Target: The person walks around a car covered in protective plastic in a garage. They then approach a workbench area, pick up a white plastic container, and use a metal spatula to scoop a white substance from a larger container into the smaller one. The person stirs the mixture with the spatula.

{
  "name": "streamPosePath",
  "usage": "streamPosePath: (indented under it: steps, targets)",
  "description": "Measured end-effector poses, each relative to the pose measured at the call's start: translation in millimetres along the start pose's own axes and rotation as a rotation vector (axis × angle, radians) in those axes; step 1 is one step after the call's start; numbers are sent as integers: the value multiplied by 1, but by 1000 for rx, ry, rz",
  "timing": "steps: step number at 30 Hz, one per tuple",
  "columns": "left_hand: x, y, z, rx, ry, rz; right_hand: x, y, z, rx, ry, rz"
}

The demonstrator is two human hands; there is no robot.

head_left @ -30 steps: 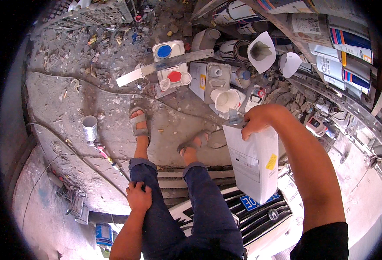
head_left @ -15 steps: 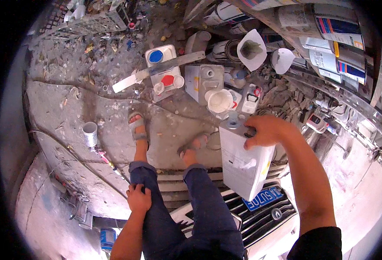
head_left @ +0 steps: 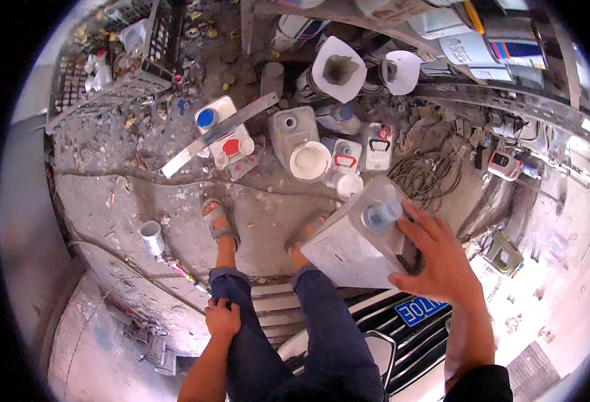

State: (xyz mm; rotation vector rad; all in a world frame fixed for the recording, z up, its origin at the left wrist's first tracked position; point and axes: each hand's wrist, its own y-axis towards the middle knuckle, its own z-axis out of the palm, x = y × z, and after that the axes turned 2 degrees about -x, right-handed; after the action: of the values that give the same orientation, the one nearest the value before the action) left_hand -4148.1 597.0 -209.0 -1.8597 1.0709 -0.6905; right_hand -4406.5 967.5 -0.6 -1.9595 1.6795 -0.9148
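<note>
So the white can (head_left: 348, 248) is up in front of the right leg (head_left: 332, 315), leaning over at an angle, with a clear cap (head_left: 380, 216) on top. Right hand (head_left: 439, 261) has it by the top end, fingers spread pretty wide over the edge near the cap and thumb down on the side. The right forearm (head_left: 466, 328) comes up from the bottom edge, wrist bent toward the can.

Left hand (head_left: 222, 318) sits on the left leg (head_left: 234, 285), fingers curled. A thin rod with a pink section (head_left: 184, 271) runs up to it from a silver cup (head_left: 151, 233), but I can't tell if it's actually gripping that.

Below the can there's a car front (head_left: 409, 358) with a black grille. The floor (head_left: 268, 228) is grey and grubby, with a white tub (head_left: 310, 162) beside a grey can (head_left: 288, 124), plus a long flat strip (head_left: 224, 130) lying across a blue-capped container (head_left: 222, 110). Cable coils (head_left: 425, 177) sit to the right, packed shelving (head_left: 375, 20) up top, and a black crate (head_left: 157, 40) at upper left.
</note>
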Motion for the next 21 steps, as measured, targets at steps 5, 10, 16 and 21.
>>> streamPosePath:
  steps: [5, 10, 16, 21]
  targets:
    - [-19, 0, -11, 27, 74, -17, -36, -59, 10, -164, 127, 46]
    - [-36, 2, -20, 65, 165, -12, -81, -130, 22, -325, 205, 188]
    - [-52, 3, -17, 78, 279, 28, -150, -191, 32, -531, 345, 471]
    - [-75, -3, -23, 74, 329, 6, -230, -160, 57, -686, 283, 559]
